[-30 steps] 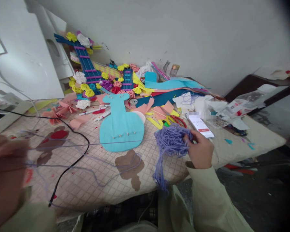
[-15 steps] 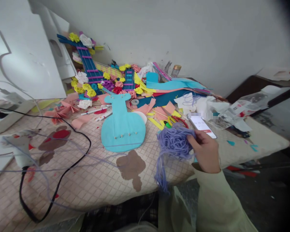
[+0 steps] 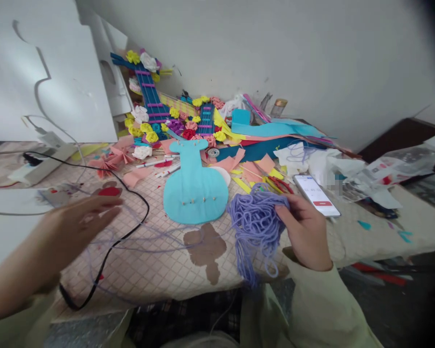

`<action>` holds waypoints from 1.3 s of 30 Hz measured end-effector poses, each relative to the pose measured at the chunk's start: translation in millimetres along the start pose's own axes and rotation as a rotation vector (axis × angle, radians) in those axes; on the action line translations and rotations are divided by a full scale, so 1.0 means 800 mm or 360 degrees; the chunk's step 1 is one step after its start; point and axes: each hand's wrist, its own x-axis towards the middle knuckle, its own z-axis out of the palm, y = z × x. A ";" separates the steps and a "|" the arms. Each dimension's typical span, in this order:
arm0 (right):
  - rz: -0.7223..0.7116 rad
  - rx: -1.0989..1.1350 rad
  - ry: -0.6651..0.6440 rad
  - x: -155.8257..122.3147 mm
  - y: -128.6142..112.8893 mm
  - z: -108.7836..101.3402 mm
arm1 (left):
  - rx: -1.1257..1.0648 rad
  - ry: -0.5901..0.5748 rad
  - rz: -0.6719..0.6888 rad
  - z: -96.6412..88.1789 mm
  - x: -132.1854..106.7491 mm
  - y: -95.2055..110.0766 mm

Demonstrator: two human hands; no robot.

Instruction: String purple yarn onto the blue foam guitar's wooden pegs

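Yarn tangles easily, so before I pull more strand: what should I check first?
1. Right hand grips yarn bundle: ok.
2. Left hand touching strand: cannot tell; open, blurred.
3. Strand clear of black cable: not ok, they cross.
4. Phone apart from bundle: ok.
5. Bundle's loose loops lying on table: not ok, they hang past its edge.

Fuzzy lilac wool yarn (image 3: 255, 224), matt turquoise felt cutout (image 3: 195, 186), glossy phone (image 3: 316, 195).
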 end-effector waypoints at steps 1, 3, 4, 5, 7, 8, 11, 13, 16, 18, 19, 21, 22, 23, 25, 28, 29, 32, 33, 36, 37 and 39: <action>-0.0009 0.0006 -0.0011 -0.001 -0.003 0.003 | 0.0002 -0.0149 0.0199 0.018 0.001 0.018; -0.0035 0.0026 -0.0027 -0.004 -0.009 0.008 | -0.0199 -0.0513 0.0525 0.058 -0.001 0.058; -0.0048 0.0037 -0.0033 -0.005 -0.011 0.011 | -0.0245 -0.0637 0.0579 0.078 -0.003 0.078; -0.0060 0.0047 -0.0040 -0.006 -0.012 0.012 | -0.0288 -0.0718 0.0596 0.097 -0.004 0.094; -0.0087 0.0050 -0.0030 -0.008 -0.013 0.014 | -0.0404 -0.0867 0.0587 0.128 -0.005 0.118; -0.0102 0.0042 -0.0024 -0.009 -0.013 0.014 | -0.0442 -0.0960 0.0522 0.138 -0.004 0.124; -0.0143 -0.0011 -0.0009 -0.011 -0.010 0.014 | -0.0469 -0.1123 0.0335 0.153 0.001 0.130; -0.0166 -0.0056 0.0004 -0.013 -0.007 0.014 | -0.0461 -0.1112 0.0327 0.152 0.004 0.129; -0.0165 -0.0126 0.0017 -0.012 0.002 0.015 | -0.0579 -0.0982 0.0438 0.149 0.005 0.127; -0.0146 -0.0171 -0.0004 -0.011 0.011 0.016 | -0.0735 -0.0836 0.0524 0.150 0.005 0.125; -0.0142 -0.0182 -0.0038 -0.011 0.014 0.016 | -0.0808 -0.0772 0.0560 0.151 0.005 0.125; -0.0183 -0.0163 -0.0108 -0.013 0.016 0.013 | -0.0928 -0.0700 0.0587 0.155 0.006 0.124; -0.0235 -0.0127 -0.0116 -0.015 0.013 0.012 | -0.0971 -0.0698 0.0584 0.157 0.007 0.125; -0.0311 -0.0076 -0.0091 -0.019 0.007 0.010 | -0.1003 -0.0711 0.0578 0.160 0.007 0.126; -0.0505 0.0002 -0.0037 -0.029 -0.011 0.009 | -0.1036 -0.0757 0.0567 0.164 0.007 0.128; -0.0728 -0.0176 -0.0207 -0.044 -0.037 0.016 | -0.1068 -0.0804 0.0555 0.169 0.005 0.131; -0.0753 -0.0291 -0.0294 -0.047 -0.042 0.021 | -0.1090 -0.0802 0.0549 0.171 0.005 0.131; -0.0675 -0.0504 -0.0542 -0.048 -0.039 0.039 | -0.1156 -0.0763 0.0520 0.176 0.004 0.128; -0.0630 -0.0521 -0.0635 -0.047 -0.034 0.044 | -0.1172 -0.0763 0.0504 0.177 0.003 0.127; -0.0528 -0.0531 -0.0872 -0.045 -0.018 0.052 | -0.1239 -0.0817 0.0409 0.178 0.002 0.124; -0.0501 -0.0522 -0.0899 -0.044 -0.013 0.053 | -0.1287 -0.0822 0.0353 0.178 0.001 0.124; -0.0445 -0.0496 -0.0893 -0.044 -0.008 0.050 | -0.1468 -0.0784 0.0233 0.176 -0.002 0.125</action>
